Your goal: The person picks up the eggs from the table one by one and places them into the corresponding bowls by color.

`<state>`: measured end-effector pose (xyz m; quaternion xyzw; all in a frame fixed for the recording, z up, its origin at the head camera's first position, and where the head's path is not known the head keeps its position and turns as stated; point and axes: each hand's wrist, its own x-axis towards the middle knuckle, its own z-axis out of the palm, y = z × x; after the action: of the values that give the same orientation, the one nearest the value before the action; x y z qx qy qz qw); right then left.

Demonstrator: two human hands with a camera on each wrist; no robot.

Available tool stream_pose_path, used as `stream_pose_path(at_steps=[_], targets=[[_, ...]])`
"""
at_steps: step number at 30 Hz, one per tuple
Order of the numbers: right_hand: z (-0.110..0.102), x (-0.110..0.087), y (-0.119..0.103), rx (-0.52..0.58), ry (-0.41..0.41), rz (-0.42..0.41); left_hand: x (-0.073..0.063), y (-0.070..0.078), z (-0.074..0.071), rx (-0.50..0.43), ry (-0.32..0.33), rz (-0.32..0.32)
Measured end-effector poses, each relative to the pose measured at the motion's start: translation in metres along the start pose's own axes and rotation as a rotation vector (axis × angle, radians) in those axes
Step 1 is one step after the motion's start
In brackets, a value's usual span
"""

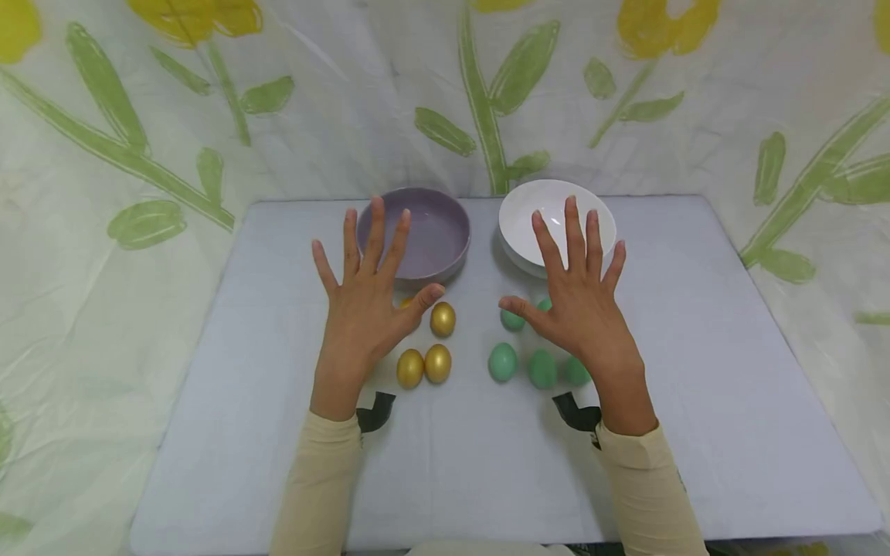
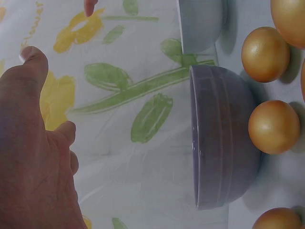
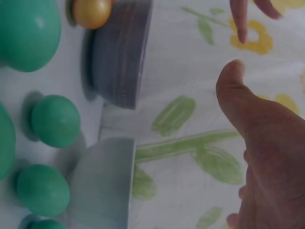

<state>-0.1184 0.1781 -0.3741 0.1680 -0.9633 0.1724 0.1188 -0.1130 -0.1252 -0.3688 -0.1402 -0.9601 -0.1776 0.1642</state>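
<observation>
Both hands hang over the table with fingers spread wide and nothing in them. My left hand [image 1: 365, 313] overlaps the purple bowl [image 1: 445, 224] in the head view and hides part of the group of gold eggs [image 1: 438, 364]. To the right, my right hand [image 1: 580, 309] overlaps the white bowl [image 1: 518, 208] and covers some of the green eggs [image 1: 503, 362]. In the left wrist view, several gold eggs [image 2: 274, 127] lie beside the purple bowl [image 2: 224, 138]. The right wrist view has green eggs [image 3: 56, 121] near the white bowl [image 3: 102, 186].
A white cloth covers the table [image 1: 473, 479]. Behind it and at both sides hangs a pale curtain [image 1: 334, 93] painted with yellow flowers and green leaves. Dark curved pieces [image 1: 376, 412] stick out at both wrists, by the beige sleeves [image 1: 323, 479].
</observation>
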Motion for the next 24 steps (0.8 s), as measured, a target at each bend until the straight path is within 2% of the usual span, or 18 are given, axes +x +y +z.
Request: stream_pose_path(at_steps=[6,8,10,14,16,19,21,24], targets=[[0.001,-0.004,0.002,0.027,-0.023,0.002,0.000,0.002,0.002,-0.003,-0.010,0.015],[0.001,-0.006,0.002,0.062,-0.038,-0.003,0.000,0.001,0.003,-0.033,-0.026,0.020],[0.002,-0.007,0.001,0.102,-0.050,-0.022,0.002,-0.005,0.003,-0.082,-0.029,0.053],[0.005,-0.007,-0.002,0.211,-0.066,-0.086,0.012,-0.025,-0.003,-0.336,0.000,0.131],[0.008,-0.006,-0.005,0.280,-0.080,-0.101,0.023,-0.038,-0.007,-0.493,0.038,0.173],[0.015,-0.005,-0.011,0.372,-0.122,-0.095,0.041,-0.058,-0.014,-0.684,0.063,0.188],[0.022,-0.006,-0.014,0.406,-0.157,-0.077,0.053,-0.072,-0.018,-0.747,0.040,0.174],[0.034,-0.007,-0.020,0.434,-0.212,-0.048,0.064,-0.090,-0.023,-0.786,-0.059,0.116]])
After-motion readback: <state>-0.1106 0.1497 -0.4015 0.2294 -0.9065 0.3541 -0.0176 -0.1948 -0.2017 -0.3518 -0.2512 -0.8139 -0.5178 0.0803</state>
